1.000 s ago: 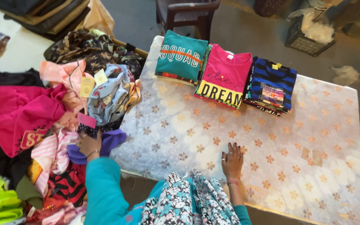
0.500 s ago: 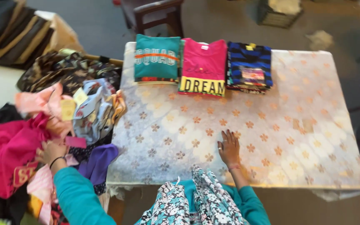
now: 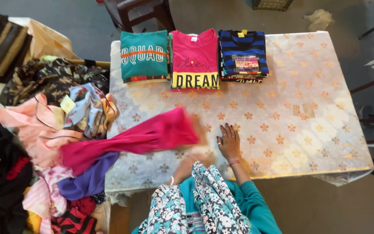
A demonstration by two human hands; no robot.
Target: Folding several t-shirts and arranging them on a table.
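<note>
pink garment (image 3: 143,136): stretched from the clothes heap (image 3: 44,143) onto the table (image 3: 308,125), blurred | left hand (image 3: 187,167): blurred, under the garment's end, grip cannot be told | right hand (image 3: 229,142): flat on the table, fingers spread, holding nothing | far edge: three folded shirt stacks, teal (image 3: 144,55), pink (image 3: 195,58), blue-striped (image 3: 243,55)

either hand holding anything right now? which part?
The left hand, motion-blurred, holds the bright pink cloth garment by its right end, over the floral-clothed table. The right hand holds nothing, lying flat on the table.
</note>
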